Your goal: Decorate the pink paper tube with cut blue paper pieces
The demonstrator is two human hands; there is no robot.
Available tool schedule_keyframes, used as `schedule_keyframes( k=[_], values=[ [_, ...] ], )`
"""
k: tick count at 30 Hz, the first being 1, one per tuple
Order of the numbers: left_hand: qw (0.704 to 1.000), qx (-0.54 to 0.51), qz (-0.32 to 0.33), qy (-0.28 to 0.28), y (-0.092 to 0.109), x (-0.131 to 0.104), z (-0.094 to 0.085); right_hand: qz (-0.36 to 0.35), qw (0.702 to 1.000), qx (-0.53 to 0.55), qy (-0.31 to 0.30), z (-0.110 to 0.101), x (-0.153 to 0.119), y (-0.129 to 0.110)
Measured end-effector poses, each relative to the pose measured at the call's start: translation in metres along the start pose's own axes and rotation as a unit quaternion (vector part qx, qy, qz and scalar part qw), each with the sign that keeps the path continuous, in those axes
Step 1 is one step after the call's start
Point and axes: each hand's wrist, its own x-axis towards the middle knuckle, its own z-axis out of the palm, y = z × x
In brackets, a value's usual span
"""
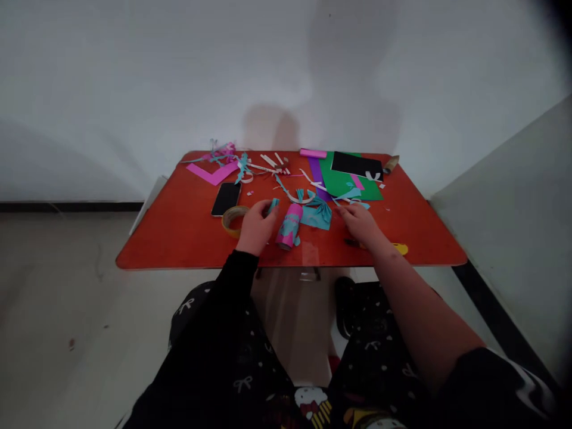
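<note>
My left hand (pixel 259 225) is closed on a small folded piece of blue paper (pixel 273 205), its fingers pinched just left of a pink tube (pixel 290 226). Blue paper is wrapped in patches around that tube, which lies on the red table. My right hand (pixel 356 221) hovers low at the edge of some blue and white paper scraps (pixel 351 194); its fingertips are together, and what they hold, if anything, is too small to make out. Between both hands lies a pleated blue paper (pixel 318 215). A yellow-handled cutter (pixel 400 248) lies partly hidden under my right forearm.
On the red table (pixel 170 238), a roll of tape (pixel 233 221) sits beside a phone (pixel 226 198). Pink paper (pixel 213 174) and several cut scraps lie at the back left. Green paper (pixel 370 189) with a black rectangle (pixel 356 165) on it is at the back right.
</note>
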Motion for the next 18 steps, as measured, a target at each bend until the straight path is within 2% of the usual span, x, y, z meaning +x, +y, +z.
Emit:
schedule_keyframes(
  k=[4,7,10,12,14,16,17,18],
  values=[
    [0.995,0.094,0.029,0.006,-0.013,0.011,0.009,-0.005,1.000,0.012,-0.008,0.001,0.001,-0.002],
    [0.992,0.111,0.052,0.021,-0.010,0.013,0.010,-0.013,1.000,-0.019,-0.001,0.000,-0.003,-0.002],
    [0.991,0.100,0.082,0.033,0.001,0.000,0.004,-0.014,0.999,-0.043,0.029,-0.004,-0.011,-0.001],
    [0.994,0.055,0.089,0.027,0.010,-0.020,-0.001,0.006,0.998,-0.049,0.032,-0.011,-0.017,-0.001],
    [0.998,-0.037,0.044,-0.004,0.013,-0.050,-0.001,0.033,0.997,-0.063,0.022,-0.021,-0.026,-0.001],
    [0.987,-0.137,-0.065,-0.061,0.008,-0.083,0.003,0.052,0.995,-0.082,0.017,-0.033,-0.038,0.003],
    [0.975,-0.161,-0.125,-0.086,0.001,-0.100,0.007,0.057,0.994,-0.093,0.015,-0.039,-0.045,0.006],
    [0.967,-0.163,-0.178,-0.087,-0.007,-0.115,0.011,0.062,0.993,-0.105,0.010,-0.045,-0.052,0.010]
  ],
)
